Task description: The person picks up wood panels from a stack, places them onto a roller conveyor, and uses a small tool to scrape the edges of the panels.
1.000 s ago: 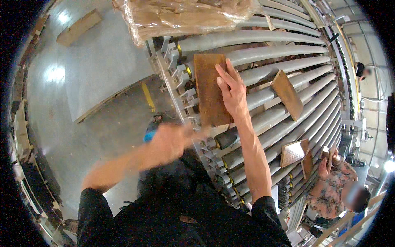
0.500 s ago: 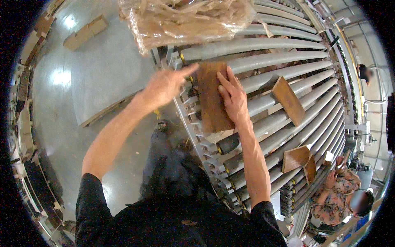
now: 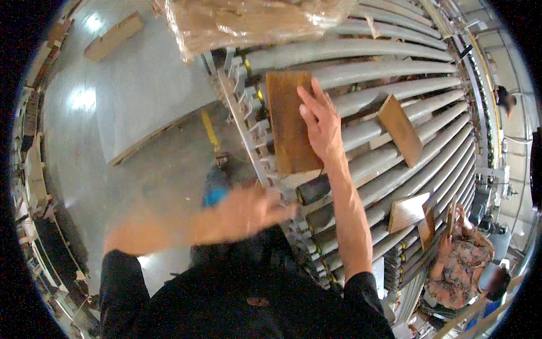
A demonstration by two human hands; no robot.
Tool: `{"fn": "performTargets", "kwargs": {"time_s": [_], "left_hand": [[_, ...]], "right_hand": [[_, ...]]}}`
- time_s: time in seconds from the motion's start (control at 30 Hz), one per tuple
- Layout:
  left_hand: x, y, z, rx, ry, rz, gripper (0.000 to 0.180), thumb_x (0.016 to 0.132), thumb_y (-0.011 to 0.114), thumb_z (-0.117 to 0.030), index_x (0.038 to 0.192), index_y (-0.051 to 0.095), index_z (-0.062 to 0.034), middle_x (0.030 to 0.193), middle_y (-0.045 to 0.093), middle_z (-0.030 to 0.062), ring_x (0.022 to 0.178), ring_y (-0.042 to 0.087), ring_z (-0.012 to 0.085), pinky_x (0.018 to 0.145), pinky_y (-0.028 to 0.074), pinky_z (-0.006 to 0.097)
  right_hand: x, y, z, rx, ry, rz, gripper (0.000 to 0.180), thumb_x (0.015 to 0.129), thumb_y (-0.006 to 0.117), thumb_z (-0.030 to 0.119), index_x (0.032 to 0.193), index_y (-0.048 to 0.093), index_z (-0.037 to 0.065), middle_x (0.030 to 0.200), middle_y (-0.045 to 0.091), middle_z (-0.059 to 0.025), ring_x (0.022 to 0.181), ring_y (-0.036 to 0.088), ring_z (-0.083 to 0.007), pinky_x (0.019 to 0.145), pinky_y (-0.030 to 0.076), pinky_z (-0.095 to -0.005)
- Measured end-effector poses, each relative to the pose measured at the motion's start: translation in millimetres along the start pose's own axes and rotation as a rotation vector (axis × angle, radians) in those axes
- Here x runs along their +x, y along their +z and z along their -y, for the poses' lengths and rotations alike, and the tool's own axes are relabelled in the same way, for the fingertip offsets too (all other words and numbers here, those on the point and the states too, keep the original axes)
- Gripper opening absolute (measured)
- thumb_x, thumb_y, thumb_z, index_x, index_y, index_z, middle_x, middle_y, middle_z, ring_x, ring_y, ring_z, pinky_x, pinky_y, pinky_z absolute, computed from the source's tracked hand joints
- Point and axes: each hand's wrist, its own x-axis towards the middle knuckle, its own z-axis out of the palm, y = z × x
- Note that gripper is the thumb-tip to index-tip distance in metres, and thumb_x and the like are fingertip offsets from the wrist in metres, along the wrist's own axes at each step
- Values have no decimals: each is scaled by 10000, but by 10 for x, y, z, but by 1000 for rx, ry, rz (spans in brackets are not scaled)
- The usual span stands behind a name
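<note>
A brown wooden board (image 3: 287, 127) lies across the near-left ends of the grey conveyor rollers. My right hand (image 3: 322, 121) rests along its right edge, thumb and fingers stretched out and apart, without gripping it. Smeared by motion, my left hand (image 3: 257, 210) is over the metal side rail, beyond the board's near end; its fingers cannot be made out, nor whether it holds anything. A paler piece (image 3: 302, 178) shows under the board's near end.
Farther right on the rollers (image 3: 389, 70) lie another brown board (image 3: 401, 131) and a light-faced piece (image 3: 409, 212). A plastic-wrapped bundle (image 3: 259, 25) sits at the far end. At lower right a person (image 3: 460, 263) holds a board. A large flat sheet (image 3: 152, 96) lies left.
My left hand has swung from the board's far left corner toward me, down to the rail. The right hand stays on the board. The person at right now holds a board upright.
</note>
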Motion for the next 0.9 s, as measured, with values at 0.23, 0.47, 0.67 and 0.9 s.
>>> {"fn": "performTargets", "kwargs": {"time_s": [0.23, 0.47, 0.67, 0.9], "left_hand": [[106, 149, 682, -386, -465, -752, 357, 953, 541, -69, 1268, 671, -177, 998, 656, 147, 883, 663, 302, 768, 577, 401], [-262, 467, -234, -282, -170, -272, 396, 847, 696, -37, 1229, 640, -125, 989, 674, 133, 856, 684, 291, 745, 584, 363], [120, 107, 268, -885, -912, -842, 216, 834, 818, -152, 866, 652, -18, 787, 652, -22, 713, 573, 57, 647, 476, 247], [214, 267, 186, -1366, -983, -801, 205, 847, 830, -203, 894, 727, -32, 764, 647, -35, 687, 561, 69, 614, 444, 245]], "right_hand": [[24, -3, 99, 54, 26, -5, 360, 959, 616, 112, 1317, 654, 104, 1485, 475, -243, 1362, 470, -404, 1157, 335, -484], [-12, -16, 86, 38, 58, 30, 347, 983, 584, 145, 1315, 648, 70, 1489, 470, -249, 1347, 486, -401, 1137, 358, -469], [-68, 97, 205, -65, 78, -41, 358, 1012, 539, 158, 1350, 619, 72, 1499, 452, -255, 1401, 424, -393, 1190, 259, -518], [-82, 130, 222, -36, 47, -84, 360, 1002, 556, 155, 1351, 624, 95, 1505, 453, -239, 1386, 449, -375, 1183, 275, -520]]}}
